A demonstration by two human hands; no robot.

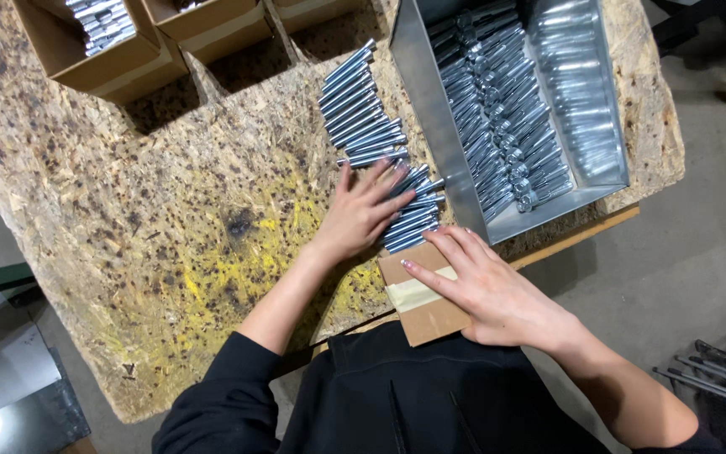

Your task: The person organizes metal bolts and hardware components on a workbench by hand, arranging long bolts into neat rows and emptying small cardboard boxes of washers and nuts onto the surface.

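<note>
right hand (497,290) flat on box (422,294) at table edge (581,235) | left hand (363,210) on bolts (380,139)

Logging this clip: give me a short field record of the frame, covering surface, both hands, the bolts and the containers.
surface: chipboard table, stained yellow and dark
left hand: flat on the row of metal bolts laid side by side on the table
right hand: resting on a small taped cardboard box at the table's near edge
metal tray: right of the row, filled with more bolts
open cardboard boxes: far edge, one showing bolts inside
floor: metal rods at lower right
</note>
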